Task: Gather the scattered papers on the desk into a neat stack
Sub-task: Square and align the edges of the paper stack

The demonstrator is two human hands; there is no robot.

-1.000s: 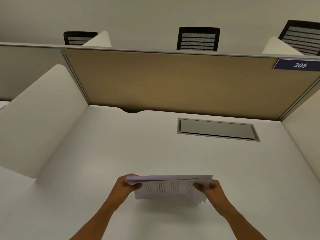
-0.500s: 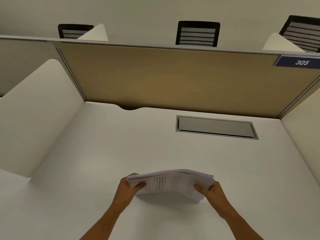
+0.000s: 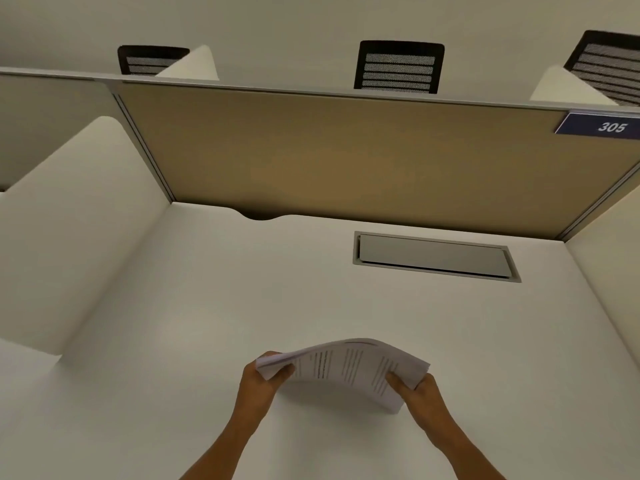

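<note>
- Two hands hold one bundle of papers [image 3: 346, 370] just above the white desk [image 3: 173, 341], in the near middle of it, well in front of the grey hatch [image 3: 433, 256] set into the desktop.
- Left hand [image 3: 258, 384]: pinching the bundle's left end, thumb on the printed top sheet and fingers curled beneath (the fingertips themselves are hidden by the paper).
- Right hand [image 3: 420, 393]: pinching the right end the same way, thumb lying across the lines of text, fingers wrapped under the edge.
- The bundle arches upward between the two grips, its middle higher than its ends; the top sheet shows several columns of dark printed lines, too small to read.
- Sheet edges are not flush: at the left end they fan slightly, and at the near right corner lower sheets stick out past the top one.
- A faint shadow lies on the desk under the bundle; whether any edge touches the surface cannot be told.
- Behind the hatch stands a tan divider panel [image 3: 346, 157], with a dark blue tag [image 3: 601, 126] reading 305 at its upper right corner.
- Left of the hatch, a white side partition [image 3: 76, 220] rises from the desk edge.
- Beyond the panel, three black mesh chair backs [image 3: 400, 67] show above its top rail.
</note>
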